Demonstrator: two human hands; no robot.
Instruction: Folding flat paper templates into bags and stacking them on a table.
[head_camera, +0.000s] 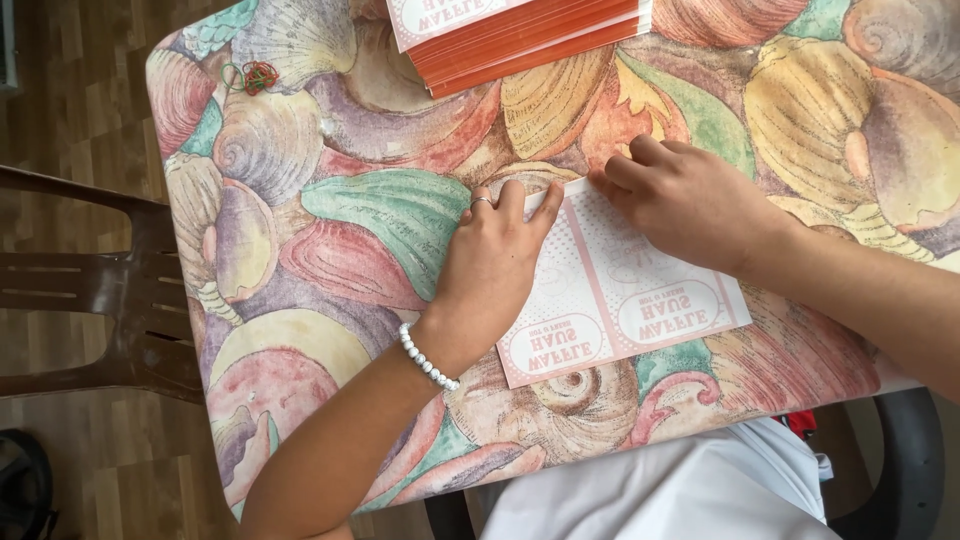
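A flat pink-and-white printed cardboard sheet (625, 300) lies on the table covered with a seashell-patterned cloth (340, 230). My left hand (495, 255), with a ring and a white bead bracelet, presses flat on the sheet's left part, fingers pointing to its far edge. Beside it my right hand (685, 200) rests on the sheet's far right part, its fingertips pinching the far edge near the middle fold line.
A stack of the same printed sheets with orange edges (520, 35) sits at the table's far side. Several rubber bands (255, 75) lie near the far left corner. A brown plastic chair (100, 285) stands to the left on the wooden floor.
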